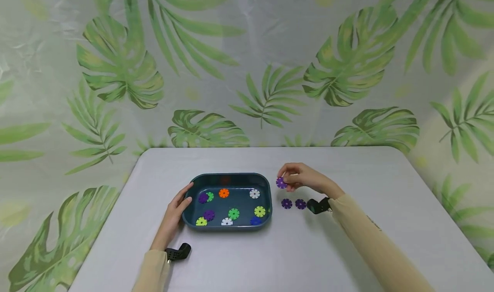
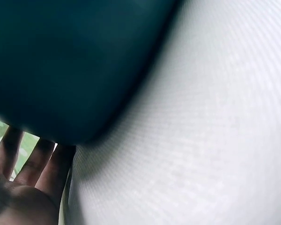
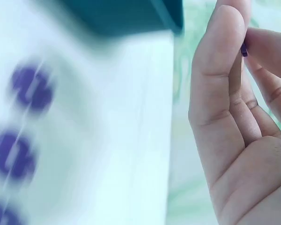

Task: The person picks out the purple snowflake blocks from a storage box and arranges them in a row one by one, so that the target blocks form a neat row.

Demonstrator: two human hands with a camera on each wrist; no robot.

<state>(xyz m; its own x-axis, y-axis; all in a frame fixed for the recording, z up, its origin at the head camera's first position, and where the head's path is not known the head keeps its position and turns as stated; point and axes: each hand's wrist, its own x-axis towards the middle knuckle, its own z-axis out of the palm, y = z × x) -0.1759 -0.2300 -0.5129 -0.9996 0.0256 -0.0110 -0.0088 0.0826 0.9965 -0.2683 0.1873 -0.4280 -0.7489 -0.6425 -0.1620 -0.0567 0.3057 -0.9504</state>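
My right hand pinches a purple notched disc between thumb and fingers, just past the right side of a dark teal tray. In the right wrist view only a sliver of that disc shows between the fingertips. My left hand rests against the tray's left side, its fingers fairly straight along the wall; the left wrist view shows those fingers meeting the tray. Two purple discs, one beside the other, lie below my right hand. The right wrist view shows a third disc in their row.
Inside the tray are several flower-like discs: orange, green, white, yellow, blue and purple. The white table ends at a leaf-patterned backdrop.
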